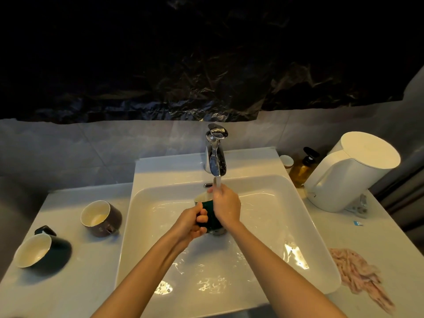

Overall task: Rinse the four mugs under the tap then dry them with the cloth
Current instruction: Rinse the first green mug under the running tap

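Rinsing the dark green mug (pixel 210 214) under the running tap (pixel 215 154), over the middle of the sink (pixel 142 226).

Grips the handle with the left hand (pixel 190 222), fingers curled round it, forearm reaching in from 7 o'clock. Wraps the right hand (pixel 226 204) over the rim and far side, right in the stream, forearm in from 5 o'clock, clenching both grips on the mug. Looks to be glazed ceramic: stiff, fairly heavy, breakable, and slick while wet. Best taken by the handle, steadying the body with the other palm and keeping it low over the basin. Leaves a brown mug (pixel 101 218) and a black mug (pixel 43 250) on the table (pixel 68 283) at 9 o'clock, well apart from the pink cloth (pixel 358 275) at 4 o'clock. Cannot find a fourth mug.
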{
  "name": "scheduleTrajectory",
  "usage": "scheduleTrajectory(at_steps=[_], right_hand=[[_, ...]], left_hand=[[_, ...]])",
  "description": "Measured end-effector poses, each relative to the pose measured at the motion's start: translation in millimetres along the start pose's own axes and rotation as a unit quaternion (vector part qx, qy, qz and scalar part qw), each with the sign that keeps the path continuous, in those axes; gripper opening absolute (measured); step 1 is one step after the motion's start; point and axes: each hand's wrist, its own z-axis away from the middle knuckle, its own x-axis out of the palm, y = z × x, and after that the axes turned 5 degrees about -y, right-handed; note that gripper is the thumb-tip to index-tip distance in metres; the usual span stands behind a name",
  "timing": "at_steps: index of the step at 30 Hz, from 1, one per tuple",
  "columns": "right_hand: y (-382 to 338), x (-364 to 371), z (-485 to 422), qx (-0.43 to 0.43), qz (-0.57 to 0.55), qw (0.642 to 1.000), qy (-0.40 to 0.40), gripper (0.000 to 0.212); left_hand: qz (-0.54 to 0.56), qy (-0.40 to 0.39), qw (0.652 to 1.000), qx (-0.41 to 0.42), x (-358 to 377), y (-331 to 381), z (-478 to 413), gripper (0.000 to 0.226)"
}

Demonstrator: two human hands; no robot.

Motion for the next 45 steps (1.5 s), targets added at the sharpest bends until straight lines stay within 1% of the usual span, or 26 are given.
scheduleTrajectory(at_steps=[2, 3, 4, 7, 10, 12, 15, 17, 18, 19, 21, 22, 23, 24, 26, 29, 31, 32, 33, 34, 36, 38, 40, 42, 44, 45], right_hand=[[-0.8, -3.7, -10.8, 0.098, -0.107, 0.987, -0.063, 0.06], [2.1, -4.8, -11.3, 0.119, -0.124, 0.982, -0.08, 0.06], [6.0, -5.8, -8.4, 0.11, -0.12, 0.982, -0.09, 0.055], [15.3, -3.2, 18.2, -0.014, -0.062, 0.995, -0.076, 0.031], [11.3, 0.6, 24.9, -0.062, -0.03, 0.997, -0.038, 0.032], [2.8, -1.0, 10.9, -0.023, -0.044, 0.997, -0.063, 0.041], [-2.9, -6.1, -16.6, 0.102, -0.09, 0.98, -0.142, 0.054], [-2.2, -5.4, -21.8, 0.173, -0.135, 0.966, -0.136, 0.058], [-1.5, -3.9, -16.3, 0.175, -0.137, 0.968, -0.118, 0.06], [-0.2, -2.1, -6.7, 0.142, -0.12, 0.979, -0.087, 0.058], [3.3, 1.3, 15.3, 0.018, -0.053, 0.998, -0.028, 0.048], [3.5, 0.7, 22.9, -0.031, -0.026, 0.999, -0.009, 0.045], [2.8, -0.9, 23.9, -0.054, -0.015, 0.998, -0.005, 0.043], [1.7, -3.1, 18.6, -0.047, -0.021, 0.998, -0.027, 0.04], [-6.1, -11.9, 3.0, 0.032, -0.09, 0.986, -0.136, 0.036], [-12.6, -30.3, -13.3, 0.158, -0.155, 0.927, -0.303, 0.041], [-10.5, -38.4, -13.3, 0.205, -0.162, 0.891, -0.371, 0.044], [-9.5, -39.0, -11.3, 0.213, -0.156, 0.885, -0.385, 0.044], [-8.4, -38.3, -9.1, 0.204, -0.15, 0.889, -0.381, 0.042], [-8.0, -36.5, -5.9, 0.176, -0.141, 0.906, -0.357, 0.04], [-4.3, -28.5, 2.7, 0.09, -0.131, 0.944, -0.287, 0.04], [3.2, -21.3, 12.4, 0.011, -0.124, 0.967, -0.223, 0.037], [13.7, -15.4, 18.9, -0.051, -0.112, 0.975, -0.184, 0.037], [20.6, -10.8, 22.4, -0.089, -0.085, 0.98, -0.157, 0.041], [21.8, -8.6, 25.2, -0.107, -0.057, 0.983, -0.139, 0.044], [23.0, -7.3, 26.8, -0.115, -0.045, 0.984, -0.128, 0.045]], left_hand=[[0.036, -0.005, 0.999, -0.007, -5.0, -1.5, 0.0, 0.038], [0.057, -0.009, 0.998, -0.008, -8.6, -2.8, -0.8, 0.039], [0.078, -0.012, 0.997, -0.007, -12.4, -4.1, -2.2, 0.039], [0.088, 0.002, 0.996, 0.012, -20.4, -8.3, -7.2, 0.038], [0.047, 0.014, 0.998, 0.034, -22.5, -13.0, -9.7, 0.041], [0.011, 0.006, 0.999, 0.048, -24.2, -16.6, -10.0, 0.04], [0.032, -0.014, 0.998, 0.057, -26.9, -21.4, -8.4, 0.037], [0.052, -0.022, 0.996, 0.063, -28.6, -24.4, -8.4, 0.036], [0.054, -0.025, 0.996, 0.064, -28.7, -25.3, -8.5, 0.036], [0.052, -0.027, 0.996, 0.065, -28.9, -26.4, -8.8, 0.036], [0.044, -0.028, 0.996, 0.068, -28.5, -27.0, -9.9, 0.037], [0.033, -0.028, 0.997, 0.071, -28.4, -26.1, -9.8, 0.038], [0.015, -0.029, 0.997, 0.075, -29.0, -24.9, -9.4, 0.039], [-0.004, -0.032, 0.996, 0.079, -29.7, -23.4, -8.8, 0.04], [-0.036, -0.041, 0.995, 0.085, -31.9, -20.5, -5.9, 0.041], [-0.056, -0.048, 0.994, 0.086, -35.6, -20.9, -1.0, 0.043], [-0.075, -0.042, 0.992, 0.089, -38.0, -23.6, -0.6, 0.044], [-0.079, -0.038, 0.992, 0.089, -39.2, -25.4, -1.8, 0.044], [-0.08, -0.029, 0.992, 0.089, -40.2, -27.5, -3.3, 0.044], [-0.081, -0.015, 0.993, 0.09, -41.0, -29.0, -5.3, 0.043], [-0.097, 0.006, 0.992, 0.082, -40.1, -30.5, -9.0, 0.035], [-0.144, 0.004, 0.988, 0.049, -36.5, -30.5, -13.3, 0.022], [-0.167, 0.014, 0.986, 0.02, -33.4, -29.0, -20.5, 0.03], [-0.141, 0.032, 0.989, 0.022, -30.5, -24.0, -27.7, 0.035], [-0.13, 0.028, 0.991, 0.03, -24.6, -20.4, -32.6, 0.029], [-0.149, 0.035, 0.988, 0.027, -21.7, -20.1, -34.5, 0.025]])
